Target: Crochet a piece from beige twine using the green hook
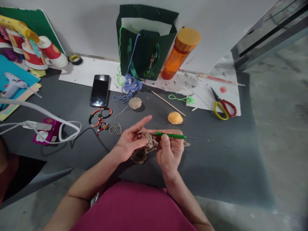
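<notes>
At the centre, a crochet hook [170, 135] has a smooth green plastic handle and a thin metal tip. The crocheted piece [141, 156] is rough, matt tan yarn. At 12 o'clock, a dark green paper bag [125, 54] looks matt, and at 1 o'clock a bottle [181, 53] is glossy orange plastic. At 11 o'clock, a phone [99, 90] has a glossy black face. At 2 o'clock, scissors [220, 102] have dark metal blades and smooth yellow and red plastic handles.
</notes>
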`<state>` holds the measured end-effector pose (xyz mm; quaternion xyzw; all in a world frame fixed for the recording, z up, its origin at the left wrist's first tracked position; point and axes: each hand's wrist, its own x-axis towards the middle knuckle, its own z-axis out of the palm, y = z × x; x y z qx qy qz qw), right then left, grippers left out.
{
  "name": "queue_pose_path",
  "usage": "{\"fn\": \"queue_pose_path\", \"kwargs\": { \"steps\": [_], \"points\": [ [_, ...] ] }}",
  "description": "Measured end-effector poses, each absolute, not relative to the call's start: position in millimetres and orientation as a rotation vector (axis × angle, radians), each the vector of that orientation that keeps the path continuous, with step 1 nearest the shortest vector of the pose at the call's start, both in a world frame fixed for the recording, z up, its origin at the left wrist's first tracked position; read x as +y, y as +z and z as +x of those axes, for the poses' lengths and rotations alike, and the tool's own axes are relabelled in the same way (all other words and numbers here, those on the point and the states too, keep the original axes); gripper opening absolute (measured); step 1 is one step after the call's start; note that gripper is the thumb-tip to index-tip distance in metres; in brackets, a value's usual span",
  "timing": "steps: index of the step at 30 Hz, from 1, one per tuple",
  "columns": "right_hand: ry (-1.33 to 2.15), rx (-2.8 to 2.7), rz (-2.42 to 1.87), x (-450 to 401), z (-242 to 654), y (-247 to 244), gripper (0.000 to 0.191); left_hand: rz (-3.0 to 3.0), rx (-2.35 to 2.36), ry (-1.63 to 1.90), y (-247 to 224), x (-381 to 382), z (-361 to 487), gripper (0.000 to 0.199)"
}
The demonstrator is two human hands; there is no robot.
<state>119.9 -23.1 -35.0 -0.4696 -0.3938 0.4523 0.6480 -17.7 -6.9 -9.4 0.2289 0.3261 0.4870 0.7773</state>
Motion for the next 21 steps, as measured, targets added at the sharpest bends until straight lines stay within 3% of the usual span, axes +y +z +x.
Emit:
{"fn": "queue_pose_path", "kwargs": {
  "steps": [3, 11, 21],
  "points": [
    [0.874, -1.045, -1.071, -22.7, 121.7, -33.0, 0.002, 0.48, 0.732, 1.104, -9.7, -5.8, -17.1, 0.055],
    [0.516, -1.486, -0.902, -16.4, 120.2, -29.7, 0.031, 0.367, 0.786, 1.109, -8.6, -4.3, -16.6, 0.062],
    [0.763, -1.059, -1.114, -25.5, 116.0, -32.4, 0.008, 0.277, 0.718, 1.014, -6.5, -3.2, -18.1, 0.059]
  ]
}}
